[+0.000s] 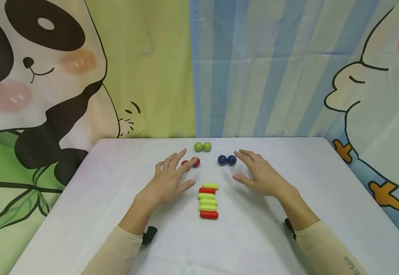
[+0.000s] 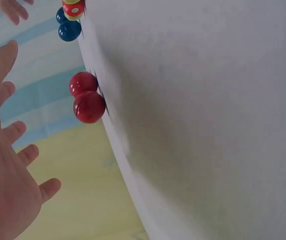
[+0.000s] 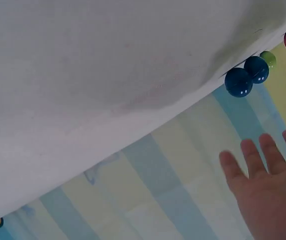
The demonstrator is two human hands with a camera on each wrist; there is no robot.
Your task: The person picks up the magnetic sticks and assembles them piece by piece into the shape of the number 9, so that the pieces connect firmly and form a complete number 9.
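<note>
I see the left hand (image 1: 169, 180) spread, grasping nothing, fingers near two glossy red balls (image 2: 89, 107); the right hand (image 1: 264, 175), likewise spread and grasping nothing, has two shiny dark-blue balls (image 1: 222, 160) near its fingertips. Six red or yellow-green rods (image 1: 208, 202) lie wristward, between the thumbs.

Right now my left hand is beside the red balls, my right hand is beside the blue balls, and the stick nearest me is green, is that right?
Not quite: the head view shows that the stick nearest you is red, not green. Your left hand is beside the red balls, and your right hand is beside the blue balls.
</note>
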